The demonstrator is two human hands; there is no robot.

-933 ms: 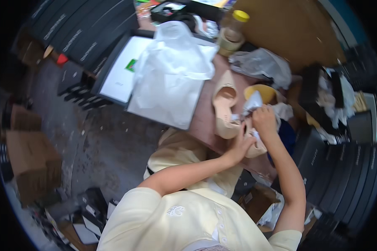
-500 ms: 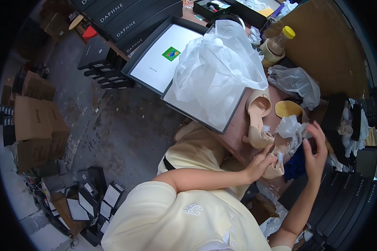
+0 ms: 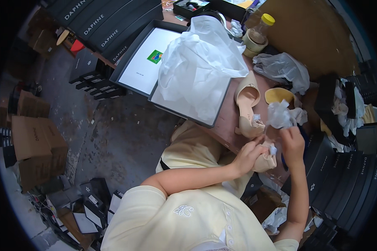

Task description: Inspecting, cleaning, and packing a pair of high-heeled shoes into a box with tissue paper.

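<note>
My left hand is closed around a beige high-heeled shoe at the table's near edge; a small whitish piece of wrapping shows on it. My right hand is just to the right and a little farther away, its fingers pinched together. What they hold, if anything, is hidden. Crumpled translucent wrapping lies right beyond those fingertips. The matching beige shoe rests on the table, farther away and slightly left, with a bit of wrapping at its near end.
An open dark shoebox holds white tissue; its lid is behind. A roll of tape holds a yellow-capped bottle. Dark shoeboxes stand at right, more far left. A cardboard carton is on the floor.
My right hand has moved left toward the shoe and its fingers, spread before, have closed. My left hand stays on the shoe. The whole view has shifted slightly.
</note>
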